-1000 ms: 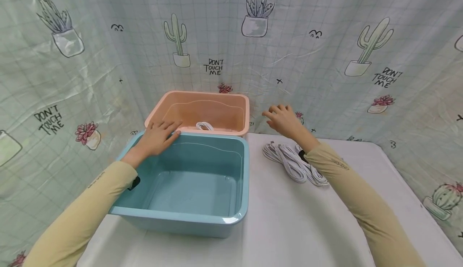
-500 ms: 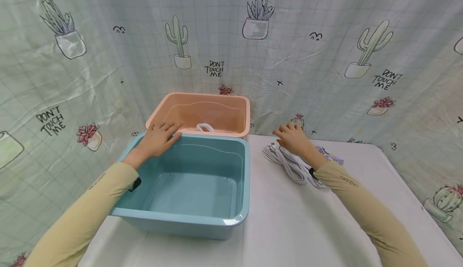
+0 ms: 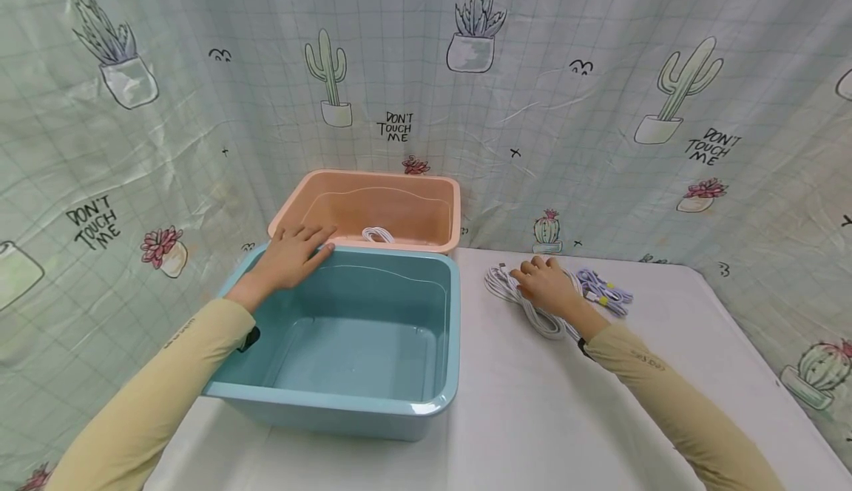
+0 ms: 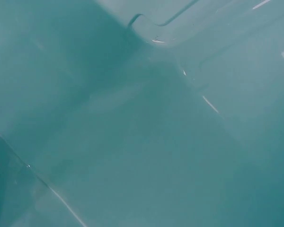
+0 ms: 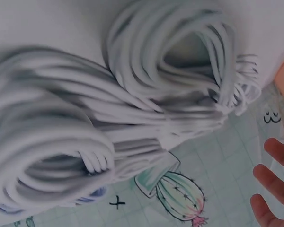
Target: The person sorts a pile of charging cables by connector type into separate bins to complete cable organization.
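My left hand [image 3: 289,256] rests, fingers extended, over the back left rim of an empty blue-green tub [image 3: 333,397]. Only the tub's smooth inside fills the left wrist view. Above coiled white cables [image 3: 547,324] on the table, my right hand [image 3: 549,288] hovers with its fingers loosely bent and nothing in them. It covers part of the coils in the head view. From the right wrist, several thick white coils [image 5: 132,52] lie side by side, and the spread fingers [image 5: 274,184] show at the right edge, apart from the cables.
Behind the blue-green tub stands an orange tub [image 3: 393,206] with a white cable [image 3: 378,234] inside. Purple cables [image 3: 609,295] with yellow ties lie right of the white coils. A cactus-print curtain [image 3: 426,69] hangs behind the white table [image 3: 532,417].
My right hand has moved right and then down toward the white cables, uncovering the purple ones. The left hand has stayed on the tub's rim.
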`<action>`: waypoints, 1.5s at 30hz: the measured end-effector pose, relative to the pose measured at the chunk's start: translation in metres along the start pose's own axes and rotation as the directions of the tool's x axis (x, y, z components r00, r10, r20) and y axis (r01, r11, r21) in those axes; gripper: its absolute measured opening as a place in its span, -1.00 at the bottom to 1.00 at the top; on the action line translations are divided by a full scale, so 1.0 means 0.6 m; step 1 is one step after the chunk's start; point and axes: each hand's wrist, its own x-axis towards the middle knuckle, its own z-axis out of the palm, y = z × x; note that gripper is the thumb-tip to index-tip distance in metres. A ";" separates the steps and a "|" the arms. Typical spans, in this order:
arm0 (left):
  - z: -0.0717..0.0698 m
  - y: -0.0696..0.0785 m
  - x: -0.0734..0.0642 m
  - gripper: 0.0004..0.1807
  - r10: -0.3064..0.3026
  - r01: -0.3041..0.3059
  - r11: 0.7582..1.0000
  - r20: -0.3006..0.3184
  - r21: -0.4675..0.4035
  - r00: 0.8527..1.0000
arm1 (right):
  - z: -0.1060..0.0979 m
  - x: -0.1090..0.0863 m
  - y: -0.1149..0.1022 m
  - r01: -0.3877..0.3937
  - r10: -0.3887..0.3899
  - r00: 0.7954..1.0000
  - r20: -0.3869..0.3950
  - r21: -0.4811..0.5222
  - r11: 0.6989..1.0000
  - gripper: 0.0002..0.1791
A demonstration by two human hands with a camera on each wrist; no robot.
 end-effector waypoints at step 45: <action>-0.001 -0.001 0.000 -0.42 -0.003 0.003 1.000 0.008 -0.008 1.000 | 0.071 -0.030 -0.037 -0.142 0.142 0.990 0.001 0.027 0.990 -0.64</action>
